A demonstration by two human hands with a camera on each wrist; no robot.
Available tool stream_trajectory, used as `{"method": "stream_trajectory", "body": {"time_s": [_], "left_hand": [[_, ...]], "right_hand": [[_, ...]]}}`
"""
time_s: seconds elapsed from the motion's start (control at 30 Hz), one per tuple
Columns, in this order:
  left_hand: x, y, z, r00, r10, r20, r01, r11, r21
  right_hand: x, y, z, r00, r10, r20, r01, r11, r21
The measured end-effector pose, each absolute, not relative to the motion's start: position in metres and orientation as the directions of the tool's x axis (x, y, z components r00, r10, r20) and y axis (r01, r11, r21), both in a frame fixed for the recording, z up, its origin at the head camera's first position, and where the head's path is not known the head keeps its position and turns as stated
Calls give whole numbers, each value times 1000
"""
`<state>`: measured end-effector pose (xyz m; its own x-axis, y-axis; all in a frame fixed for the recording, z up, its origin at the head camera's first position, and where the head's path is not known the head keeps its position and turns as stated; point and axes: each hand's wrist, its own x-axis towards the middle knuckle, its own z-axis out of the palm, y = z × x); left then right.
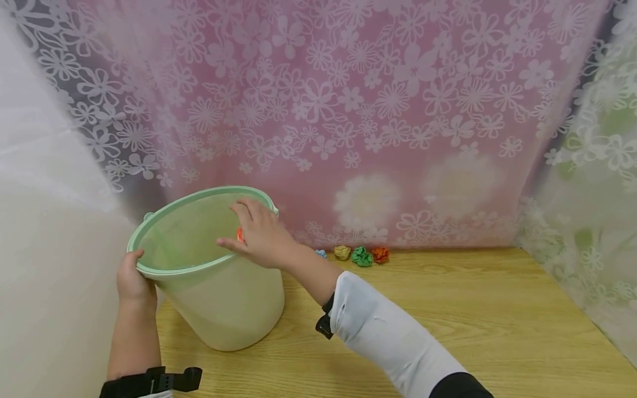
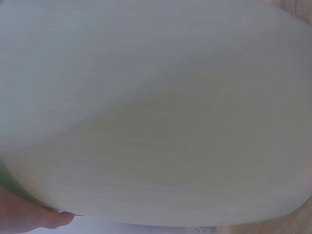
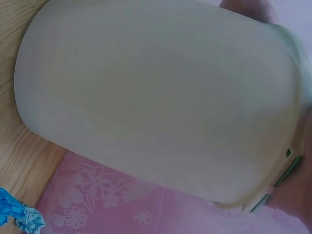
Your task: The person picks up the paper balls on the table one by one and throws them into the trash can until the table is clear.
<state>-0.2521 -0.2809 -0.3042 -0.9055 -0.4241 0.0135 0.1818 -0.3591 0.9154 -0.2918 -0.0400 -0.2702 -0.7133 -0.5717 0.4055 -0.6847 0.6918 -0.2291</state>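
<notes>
A pale plastic bucket (image 1: 234, 309) with a green rim stands tilted on the wooden table at the left. My left hand (image 1: 135, 279) grips its rim on the near left side, and the thumb shows at the edge in the left wrist view. Over the bucket's mouth is my right hand (image 1: 261, 235), thumb and fingers spread apart. A small orange-red crumpled ball (image 1: 240, 235) shows beside the palm, mostly hidden by the hand. The bucket's wall fills most of both wrist views.
Near the table's back edge lie several crumpled paper balls: a blue one (image 1: 320, 253), a yellow one (image 1: 342, 252), a green one (image 1: 361, 256) and an orange one (image 1: 380, 255). A pink flowered curtain (image 1: 348, 138) hangs behind the wooden table (image 1: 473, 309).
</notes>
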Motion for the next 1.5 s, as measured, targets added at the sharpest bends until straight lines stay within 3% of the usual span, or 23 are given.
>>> {"method": "stream_trajectory", "body": {"time_s": [0.2, 0.73, 1.13, 1.5], "left_hand": [[-252, -281, -304, -902, -431, 17, 187, -356, 916], [-258, -288, -314, -899, -429, 92, 244, -314, 918], [-251, -279, -306, -905, -425, 16, 166, -318, 934], [-250, -279, -304, -898, -439, 22, 175, -312, 934]], "right_hand": [[-294, -31, -275, -724, -582, 370, -682, 683, -260], [-331, 39, -316, -847, -373, 378, -529, 653, -542], [-338, 58, -392, -928, -323, 186, -372, 800, -471], [-332, 60, -439, -928, -357, 106, -365, 815, -449]]}}
